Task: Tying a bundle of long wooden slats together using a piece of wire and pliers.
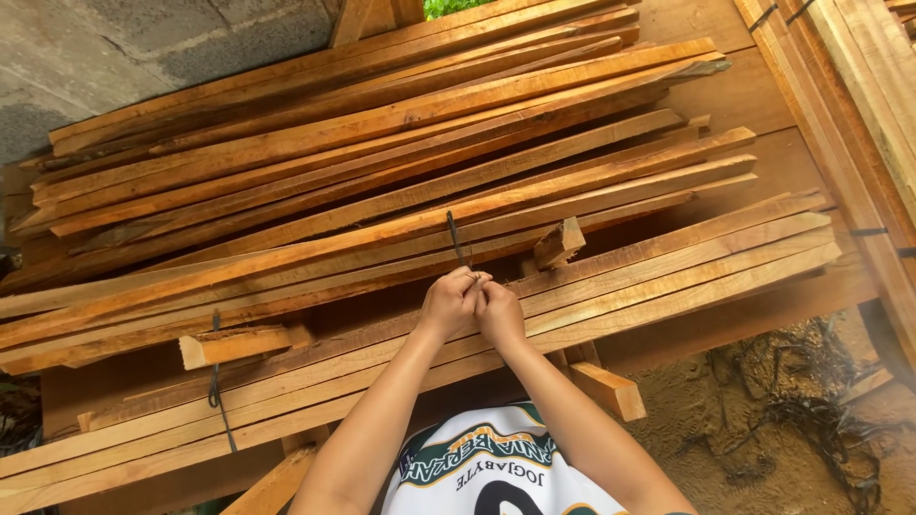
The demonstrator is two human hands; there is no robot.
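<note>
Left hand (448, 303) and right hand (500, 315), fingers pinched on 1 thin dark binding strap (456, 238) over the near bundle of long reddish wooden slats (668, 277); strap likely limp, best gripped at its ends.

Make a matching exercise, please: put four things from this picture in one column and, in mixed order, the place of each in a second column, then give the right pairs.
Things:
1. dark strap
2. short wood block
3. tied dark band
4. tangled cords

Places:
A. on the sandy ground at the right
B. around the slat bundle at the lower left
C. pinched by both hands, left hand and right hand
D. on the slats just right of the hands

Pairs: 1-C, 2-D, 3-B, 4-A
</note>
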